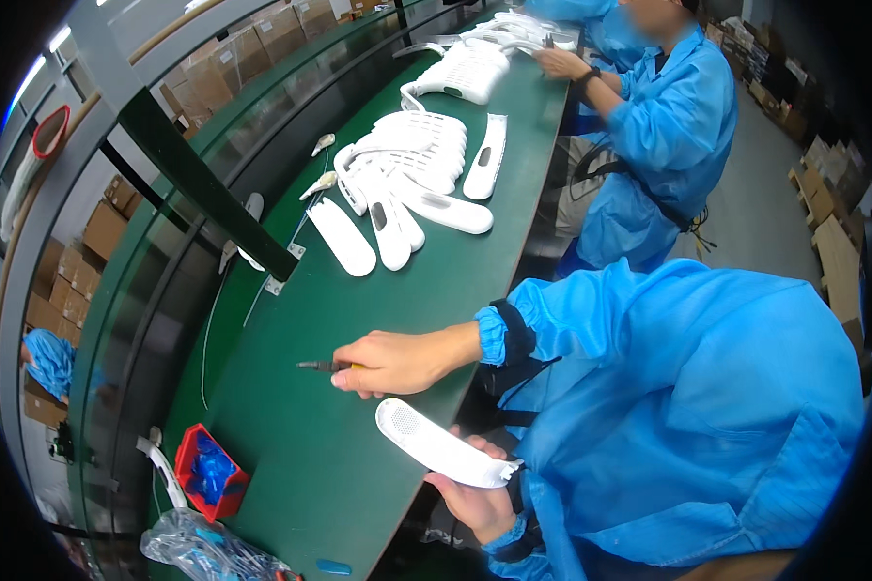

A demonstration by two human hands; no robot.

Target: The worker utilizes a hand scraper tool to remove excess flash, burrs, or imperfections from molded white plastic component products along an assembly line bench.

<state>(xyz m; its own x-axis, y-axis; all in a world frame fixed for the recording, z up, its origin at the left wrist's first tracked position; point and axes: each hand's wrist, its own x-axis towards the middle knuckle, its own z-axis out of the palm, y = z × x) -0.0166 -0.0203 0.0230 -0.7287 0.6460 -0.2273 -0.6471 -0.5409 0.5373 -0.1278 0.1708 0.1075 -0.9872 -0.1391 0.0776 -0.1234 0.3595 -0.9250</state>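
Cradling left hand: the left hand (480, 505) has its fingers curled around the lower part of a long white plastic shell (444, 447), thumb on one edge, fingertips on the other.
Held shell: above the bench's near edge, tilted, its rounded end toward the upper left; a patch of small holes marks that end, and the opposite end is notched. Any lettering on it is too small to tell.
Right hand: the right hand (397, 362) is closed on a slim tool (320, 366), dark tip pointing left, a bit of yellow at the grip; it is just above the held shell, apart from it.
Green bench: on the green bench (295, 416), a heap of white shells (412, 155) lies farther up, with one white shell (486, 160) to its right.
Red bin: the red bin (227, 504) holds blue plastic (210, 472); a clear bag (199, 544) lies just below, and a flat blue piece (333, 566) sits near the bench edge.
Cartons: brown cartons (105, 229) stand beyond the bench; whatever print they carry is too small to read.
Co-worker: a person in blue (673, 126) stands farther along, hands near more white parts.
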